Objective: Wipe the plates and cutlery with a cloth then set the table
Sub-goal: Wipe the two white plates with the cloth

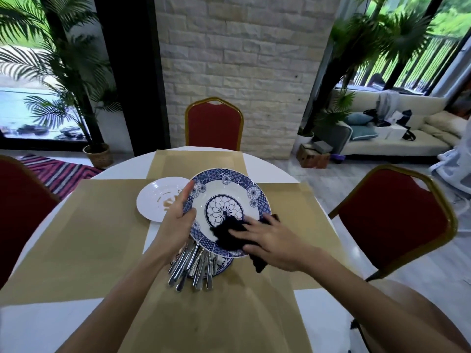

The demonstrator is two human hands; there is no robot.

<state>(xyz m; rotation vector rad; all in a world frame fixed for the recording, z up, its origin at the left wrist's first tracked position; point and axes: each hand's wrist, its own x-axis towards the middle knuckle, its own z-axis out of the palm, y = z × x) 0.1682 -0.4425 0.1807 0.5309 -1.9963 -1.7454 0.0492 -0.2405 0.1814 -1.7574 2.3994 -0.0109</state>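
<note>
A blue-and-white patterned plate point(224, 189) is tilted up above the table. My left hand point(178, 220) grips its left rim, thumb on the face. With its fingers spread, my right hand point(270, 238) presses a black cloth point(229, 233) onto the plate's lower face; part of the cloth hangs below the rim. Under the plate lies a pile of several steel cutlery pieces point(193, 268) on another blue patterned plate point(224, 266), mostly hidden. A white plate point(155, 194) with brown smears lies on the table to the left.
The round white table point(270, 166) carries tan placemats point(102, 225). Red chairs with gold frames stand at the far side point(214, 123), at the right point(392, 220) and at the left point(17, 212). Potted palms stand by the windows.
</note>
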